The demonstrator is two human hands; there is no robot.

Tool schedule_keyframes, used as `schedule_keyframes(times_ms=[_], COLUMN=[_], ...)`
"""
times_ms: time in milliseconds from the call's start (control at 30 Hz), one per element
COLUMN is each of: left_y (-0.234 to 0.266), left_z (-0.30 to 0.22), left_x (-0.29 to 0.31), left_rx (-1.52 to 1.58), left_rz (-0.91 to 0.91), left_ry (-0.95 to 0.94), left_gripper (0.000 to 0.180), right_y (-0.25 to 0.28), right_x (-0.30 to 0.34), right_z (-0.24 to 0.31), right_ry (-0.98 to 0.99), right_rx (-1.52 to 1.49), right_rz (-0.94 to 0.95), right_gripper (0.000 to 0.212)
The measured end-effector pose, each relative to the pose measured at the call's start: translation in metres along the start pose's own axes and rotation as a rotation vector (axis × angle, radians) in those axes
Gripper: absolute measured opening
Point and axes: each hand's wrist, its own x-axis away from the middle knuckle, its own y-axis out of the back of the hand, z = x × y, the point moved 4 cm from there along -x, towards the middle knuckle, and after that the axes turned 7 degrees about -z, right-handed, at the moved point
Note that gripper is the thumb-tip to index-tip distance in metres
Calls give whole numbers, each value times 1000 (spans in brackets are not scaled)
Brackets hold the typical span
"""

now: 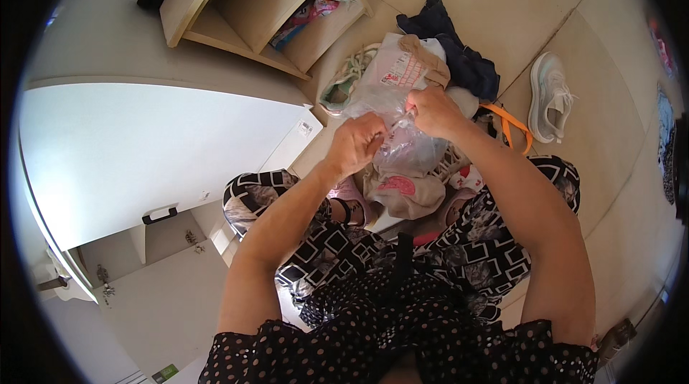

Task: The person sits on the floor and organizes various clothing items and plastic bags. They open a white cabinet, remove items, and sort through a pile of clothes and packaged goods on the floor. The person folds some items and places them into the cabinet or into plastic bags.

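A clear, crinkled plastic bag is stretched between my two hands, over a pile on the floor. My left hand pinches its left side with curled fingers. My right hand grips it a little farther off, on the right. Pale contents show faintly through the plastic. Just beyond the bag lies a white package with a printed label, with a beige cloth across it. Nearer to me rests a cream cloth item with a pink patch.
A green-and-white laced shoe lies left of the pile, and dark blue clothing behind it. On the right are an orange strap and a white sneaker. An open white cabinet door and a wooden shelf unit stand left.
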Motion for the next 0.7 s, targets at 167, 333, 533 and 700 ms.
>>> schedule_keyframes(times_ms=[167,333,533,700], left_y=[10,5,72,173], left_z=[-12,-7,52,85], left_x=[4,-22,-40,-49], left_rx=[-90,-310,-75,579], left_rz=[-204,134,-459,-925], left_ry=[-170,14,301,805], left_gripper=[30,39,35,35], right_y=[11,15,62,61], right_x=[5,16,20,26], right_z=[7,38,63,65], right_ry=[-18,156,187,223], right_rx=[83,51,-158,-221], right_rz=[-18,18,-224,-193], right_gripper=[14,15,15,17])
